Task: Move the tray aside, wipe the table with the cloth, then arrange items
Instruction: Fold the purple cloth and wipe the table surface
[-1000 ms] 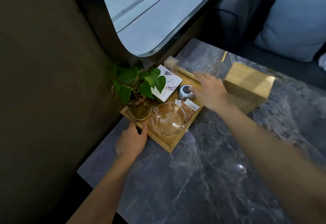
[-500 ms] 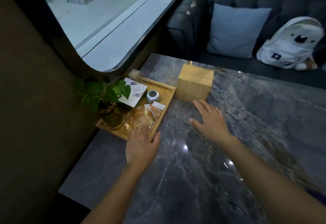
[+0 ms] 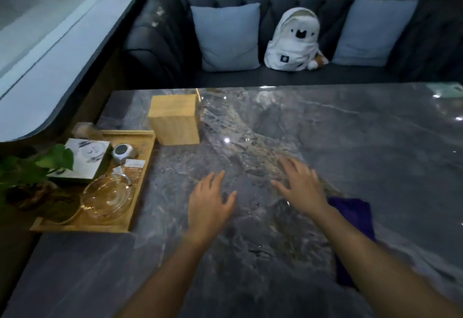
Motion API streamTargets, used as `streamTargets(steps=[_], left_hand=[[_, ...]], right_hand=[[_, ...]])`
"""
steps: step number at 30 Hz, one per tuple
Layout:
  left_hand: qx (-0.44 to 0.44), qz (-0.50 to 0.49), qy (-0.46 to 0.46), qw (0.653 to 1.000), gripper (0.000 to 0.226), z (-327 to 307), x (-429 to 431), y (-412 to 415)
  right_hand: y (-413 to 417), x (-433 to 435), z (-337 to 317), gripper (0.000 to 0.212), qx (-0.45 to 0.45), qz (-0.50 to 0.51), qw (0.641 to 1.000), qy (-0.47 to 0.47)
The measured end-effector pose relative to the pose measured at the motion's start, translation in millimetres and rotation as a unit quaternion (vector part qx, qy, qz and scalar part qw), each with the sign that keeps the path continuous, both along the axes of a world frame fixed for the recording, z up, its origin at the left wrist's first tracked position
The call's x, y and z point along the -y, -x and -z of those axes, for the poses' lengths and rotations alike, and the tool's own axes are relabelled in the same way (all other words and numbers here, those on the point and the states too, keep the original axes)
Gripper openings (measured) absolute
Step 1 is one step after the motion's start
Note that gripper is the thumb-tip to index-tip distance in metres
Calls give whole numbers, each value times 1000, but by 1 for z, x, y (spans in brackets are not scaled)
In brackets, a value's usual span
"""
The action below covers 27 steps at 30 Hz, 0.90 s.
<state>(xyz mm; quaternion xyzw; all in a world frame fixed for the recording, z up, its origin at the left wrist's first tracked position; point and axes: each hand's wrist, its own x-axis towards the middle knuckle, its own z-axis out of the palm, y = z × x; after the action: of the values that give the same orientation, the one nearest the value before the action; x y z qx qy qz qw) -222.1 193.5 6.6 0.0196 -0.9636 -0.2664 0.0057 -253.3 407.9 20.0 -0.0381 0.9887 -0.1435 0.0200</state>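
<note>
Item one: wooden tray (image 3: 144, 165), which I see at the table's (image 3: 350, 147) left edge, well apart from both hands. Contents, as I read them: a glass bowl (image 3: 107, 198) at the near end, apparently empty; a potted plant (image 3: 32, 175) at the left corner, leaves spilling over a white box (image 3: 84, 161); a small round silver gadget (image 3: 122, 153) beside the box; a paper sachet (image 3: 134, 168) between gadget and bowl.

Item two: wooden box (image 3: 174, 119), closed, standing on the table just beyond the tray's far corner.

Item three: purple cloth (image 3: 355, 220), lying on the table under and beside my right forearm, partly hidden by it.

Left hand (image 3: 209, 208): fingers spread wide, empty, over bare marble. Right hand (image 3: 302, 187): likewise splayed and empty, close to the cloth.

Background: grey sofa (image 3: 162, 49), two pale cushions (image 3: 228, 37), a white bear-faced backpack (image 3: 293, 42).
</note>
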Motion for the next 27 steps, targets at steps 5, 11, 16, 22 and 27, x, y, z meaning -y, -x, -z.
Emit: streamTargets(steps=[5, 11, 16, 22, 27], left_hand=[[12, 85, 10, 996, 65, 1, -61, 0], [36, 160, 3, 986, 55, 9, -130, -6], [52, 208, 6, 977, 54, 13, -183, -11], [101, 234, -14, 967, 48, 20, -226, -10], [125, 197, -50, 971, 42, 24, -239, -7]], right_hand=[[-26, -59, 3, 64, 17, 67, 998, -5], [-59, -115, 13, 61, 35, 130, 991, 11], [-81, -145, 30, 62, 75, 148, 986, 14], [-86, -159, 44, 63, 80, 168, 978, 97], [-76, -163, 49, 59, 94, 224, 940, 241]])
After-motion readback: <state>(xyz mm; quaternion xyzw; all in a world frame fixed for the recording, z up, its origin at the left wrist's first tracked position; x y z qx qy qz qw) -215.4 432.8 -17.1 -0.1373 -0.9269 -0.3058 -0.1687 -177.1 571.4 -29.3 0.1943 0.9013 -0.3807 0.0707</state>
